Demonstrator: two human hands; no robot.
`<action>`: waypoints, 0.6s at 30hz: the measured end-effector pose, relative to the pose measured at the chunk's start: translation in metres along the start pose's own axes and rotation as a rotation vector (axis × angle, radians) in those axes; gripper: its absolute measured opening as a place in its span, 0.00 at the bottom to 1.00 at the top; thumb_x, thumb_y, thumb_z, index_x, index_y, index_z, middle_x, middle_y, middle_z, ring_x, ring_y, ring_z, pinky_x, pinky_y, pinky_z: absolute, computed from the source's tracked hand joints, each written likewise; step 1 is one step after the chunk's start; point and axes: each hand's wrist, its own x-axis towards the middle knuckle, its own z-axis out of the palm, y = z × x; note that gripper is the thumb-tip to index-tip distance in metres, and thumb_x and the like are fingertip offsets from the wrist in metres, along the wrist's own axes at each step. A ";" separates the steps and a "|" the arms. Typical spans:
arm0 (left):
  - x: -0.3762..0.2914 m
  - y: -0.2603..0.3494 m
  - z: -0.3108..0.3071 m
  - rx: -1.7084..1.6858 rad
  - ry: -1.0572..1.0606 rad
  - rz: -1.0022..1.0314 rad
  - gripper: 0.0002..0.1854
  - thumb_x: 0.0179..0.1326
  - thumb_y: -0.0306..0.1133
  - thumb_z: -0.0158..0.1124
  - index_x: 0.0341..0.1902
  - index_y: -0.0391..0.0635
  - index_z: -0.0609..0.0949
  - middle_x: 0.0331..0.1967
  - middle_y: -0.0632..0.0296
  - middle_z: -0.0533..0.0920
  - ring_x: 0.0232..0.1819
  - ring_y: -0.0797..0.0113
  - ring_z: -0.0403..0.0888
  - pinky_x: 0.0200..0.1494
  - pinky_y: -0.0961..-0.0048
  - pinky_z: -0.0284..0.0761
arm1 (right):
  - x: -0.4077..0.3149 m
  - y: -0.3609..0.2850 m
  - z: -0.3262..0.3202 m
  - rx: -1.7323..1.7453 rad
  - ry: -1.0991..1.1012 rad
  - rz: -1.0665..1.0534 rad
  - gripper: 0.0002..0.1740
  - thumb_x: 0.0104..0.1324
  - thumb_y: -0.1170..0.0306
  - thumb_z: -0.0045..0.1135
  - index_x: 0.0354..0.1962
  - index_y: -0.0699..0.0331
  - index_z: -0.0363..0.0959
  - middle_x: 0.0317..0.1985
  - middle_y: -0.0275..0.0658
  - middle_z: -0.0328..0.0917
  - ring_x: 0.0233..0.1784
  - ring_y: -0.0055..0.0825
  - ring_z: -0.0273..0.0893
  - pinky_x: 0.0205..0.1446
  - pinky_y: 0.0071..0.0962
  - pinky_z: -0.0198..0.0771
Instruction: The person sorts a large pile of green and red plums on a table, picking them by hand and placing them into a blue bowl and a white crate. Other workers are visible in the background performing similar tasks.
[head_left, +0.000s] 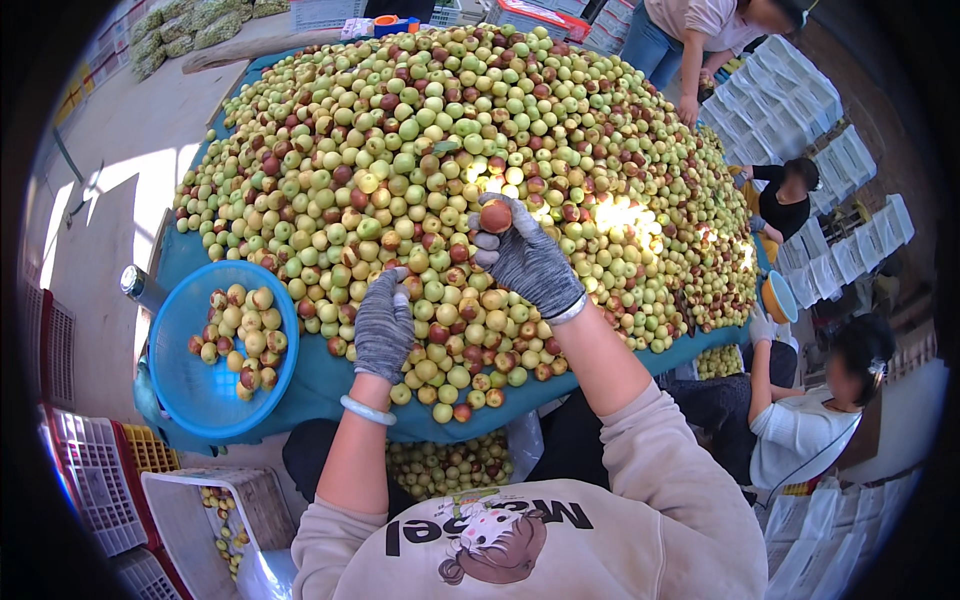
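Note:
A broad heap of green and red-brown jujubes covers the table before me. My right hand, in a grey knit glove, is raised over the middle of the heap. Between its thumb and fingers it holds a mostly red-brown jujube. Gloved in the same grey knit, my left hand reaches to the heap's near side, its fingertips at the fruit. Whether those fingers grip a jujube cannot be made out. To the left of that hand, a blue plastic basin contains several jujubes, many of them patched red-brown.
A blue-green cloth covers the table. A metal can stands behind the basin. A white crate with fruit sits low on the left; more jujubes lie below the table edge. People work along the right side near stacked, lined crates.

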 end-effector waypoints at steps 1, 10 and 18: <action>-0.001 -0.002 -0.001 -0.169 -0.042 -0.096 0.15 0.73 0.28 0.52 0.59 0.39 0.77 0.47 0.51 0.83 0.46 0.61 0.84 0.50 0.68 0.79 | -0.001 0.006 0.006 -0.066 0.081 -0.012 0.28 0.76 0.51 0.51 0.62 0.64 0.66 0.50 0.43 0.78 0.41 0.22 0.78 0.41 0.23 0.80; 0.001 -0.002 -0.008 -1.385 -0.429 -0.491 0.29 0.74 0.49 0.56 0.69 0.42 0.69 0.47 0.55 0.83 0.35 0.72 0.83 0.27 0.83 0.77 | -0.019 0.066 0.018 -0.684 0.304 0.102 0.14 0.74 0.63 0.56 0.47 0.65 0.68 0.43 0.40 0.78 0.40 0.24 0.84 0.41 0.23 0.85; 0.006 -0.011 -0.016 -1.175 -0.162 -0.511 0.16 0.71 0.38 0.60 0.58 0.46 0.78 0.36 0.65 0.79 0.33 0.78 0.77 0.26 0.83 0.70 | -0.021 0.062 0.014 -0.869 0.202 0.101 0.07 0.76 0.69 0.48 0.46 0.63 0.72 0.42 0.36 0.79 0.36 0.18 0.82 0.37 0.21 0.82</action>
